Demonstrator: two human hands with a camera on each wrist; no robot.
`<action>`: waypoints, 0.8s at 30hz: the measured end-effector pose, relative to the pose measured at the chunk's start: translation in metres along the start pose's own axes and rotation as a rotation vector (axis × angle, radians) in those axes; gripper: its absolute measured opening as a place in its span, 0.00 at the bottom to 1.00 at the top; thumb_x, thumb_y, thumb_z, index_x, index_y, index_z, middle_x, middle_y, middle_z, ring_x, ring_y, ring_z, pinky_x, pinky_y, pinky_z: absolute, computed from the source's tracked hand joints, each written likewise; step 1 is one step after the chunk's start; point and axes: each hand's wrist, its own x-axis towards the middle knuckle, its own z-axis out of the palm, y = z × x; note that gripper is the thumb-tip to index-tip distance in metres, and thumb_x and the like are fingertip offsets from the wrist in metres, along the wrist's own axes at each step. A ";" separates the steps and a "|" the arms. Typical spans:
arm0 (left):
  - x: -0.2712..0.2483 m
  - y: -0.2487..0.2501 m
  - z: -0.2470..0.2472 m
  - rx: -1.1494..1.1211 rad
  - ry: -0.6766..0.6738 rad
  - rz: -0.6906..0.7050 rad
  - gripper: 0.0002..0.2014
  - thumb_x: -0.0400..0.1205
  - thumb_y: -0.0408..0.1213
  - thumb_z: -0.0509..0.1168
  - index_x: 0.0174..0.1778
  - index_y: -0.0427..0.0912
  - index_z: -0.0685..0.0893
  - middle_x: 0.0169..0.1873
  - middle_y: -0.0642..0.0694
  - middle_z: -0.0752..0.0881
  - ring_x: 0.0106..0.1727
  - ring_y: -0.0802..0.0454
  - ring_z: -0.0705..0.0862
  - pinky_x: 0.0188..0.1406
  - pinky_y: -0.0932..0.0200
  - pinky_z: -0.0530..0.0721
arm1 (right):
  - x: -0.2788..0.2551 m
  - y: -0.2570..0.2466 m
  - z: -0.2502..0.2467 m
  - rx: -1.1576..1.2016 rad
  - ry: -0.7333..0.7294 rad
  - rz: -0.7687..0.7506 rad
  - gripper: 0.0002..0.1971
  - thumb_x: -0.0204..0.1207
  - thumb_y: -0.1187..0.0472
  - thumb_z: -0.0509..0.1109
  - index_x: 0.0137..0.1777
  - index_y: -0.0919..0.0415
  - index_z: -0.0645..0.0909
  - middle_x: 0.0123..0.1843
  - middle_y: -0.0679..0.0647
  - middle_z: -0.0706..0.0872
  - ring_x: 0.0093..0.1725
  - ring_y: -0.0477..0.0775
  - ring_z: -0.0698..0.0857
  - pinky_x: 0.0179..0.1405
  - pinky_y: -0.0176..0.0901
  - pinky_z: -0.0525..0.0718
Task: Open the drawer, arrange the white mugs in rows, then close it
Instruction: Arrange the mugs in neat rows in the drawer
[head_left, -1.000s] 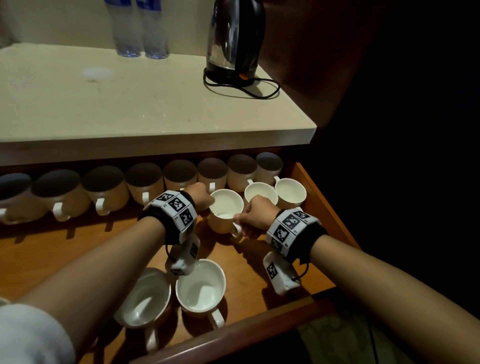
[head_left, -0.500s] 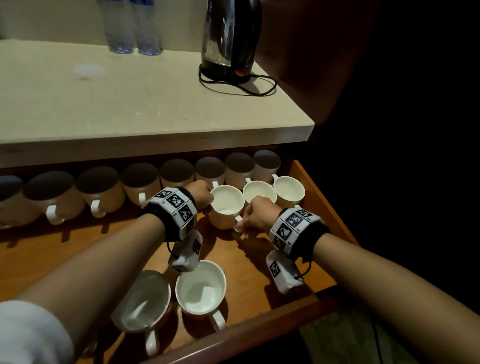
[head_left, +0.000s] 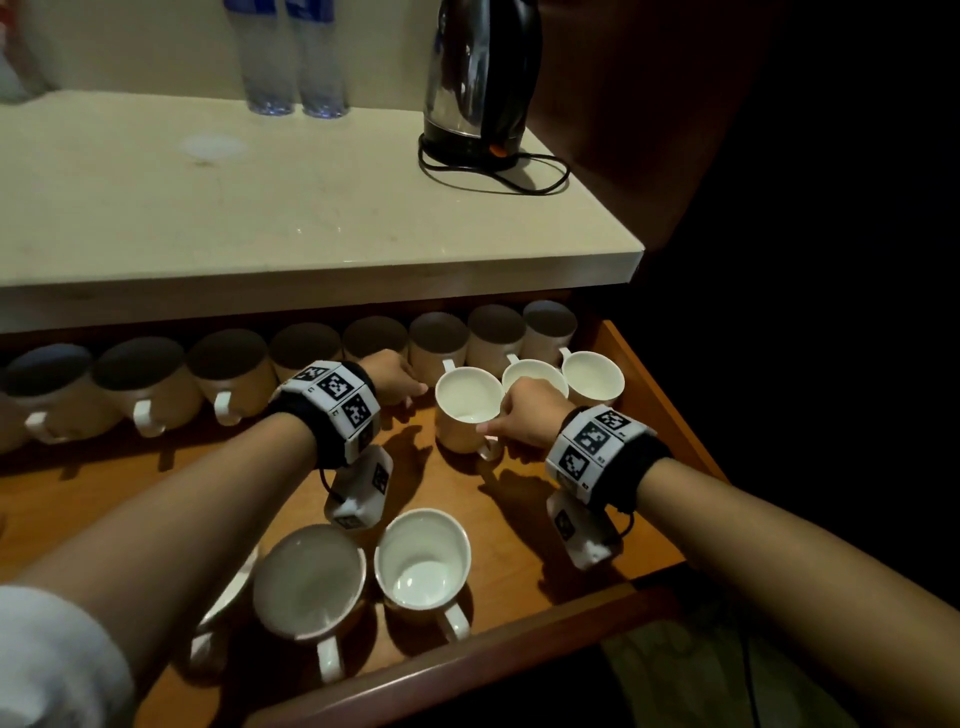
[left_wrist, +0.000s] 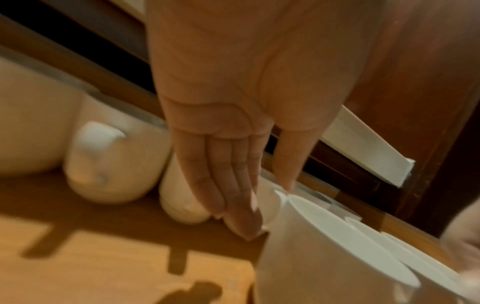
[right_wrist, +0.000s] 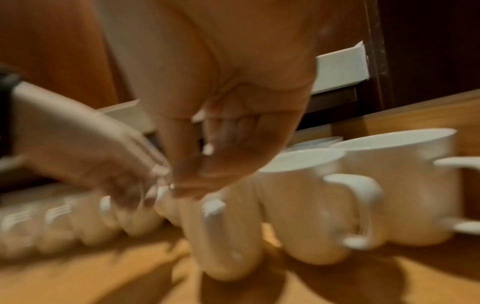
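White mug (head_left: 467, 408) (glossy, rounded): right hand (head_left: 530, 415) pinches its rim, flat-fingered left hand (head_left: 392, 376) touches its side.

Mug count: eight back-row mugs (head_left: 228, 369) across the middle of the frame, three second-row mugs (head_left: 592, 376) right of centre, two front mugs (head_left: 423, 553) at the bottom, plus what looks like a third mug (head_left: 223, 608) peeking out from under the arm (head_left: 156, 519). So 14-ish in one drawer (head_left: 519, 649). Up top on the surface (head_left: 260, 208): two bottles (head_left: 270, 62), one kettle (head_left: 480, 78).
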 end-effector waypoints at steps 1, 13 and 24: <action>-0.004 -0.003 -0.004 0.028 -0.011 -0.007 0.15 0.84 0.38 0.62 0.56 0.27 0.83 0.41 0.34 0.88 0.33 0.47 0.83 0.33 0.57 0.81 | -0.002 -0.006 -0.003 0.006 -0.034 -0.028 0.19 0.75 0.48 0.71 0.43 0.68 0.85 0.39 0.59 0.89 0.34 0.52 0.84 0.43 0.43 0.86; -0.051 -0.051 -0.023 0.067 -0.124 0.006 0.11 0.83 0.43 0.63 0.56 0.42 0.80 0.39 0.47 0.86 0.41 0.54 0.85 0.43 0.61 0.80 | -0.018 -0.073 0.039 -0.412 -0.556 -0.315 0.17 0.72 0.58 0.76 0.58 0.66 0.83 0.29 0.47 0.79 0.29 0.44 0.76 0.27 0.33 0.74; -0.067 -0.066 -0.006 0.068 -0.193 0.014 0.06 0.81 0.42 0.66 0.49 0.44 0.82 0.38 0.50 0.87 0.42 0.56 0.85 0.42 0.62 0.80 | -0.010 -0.068 0.035 -0.450 -0.299 -0.309 0.14 0.72 0.61 0.74 0.56 0.66 0.84 0.36 0.50 0.80 0.37 0.50 0.79 0.28 0.36 0.71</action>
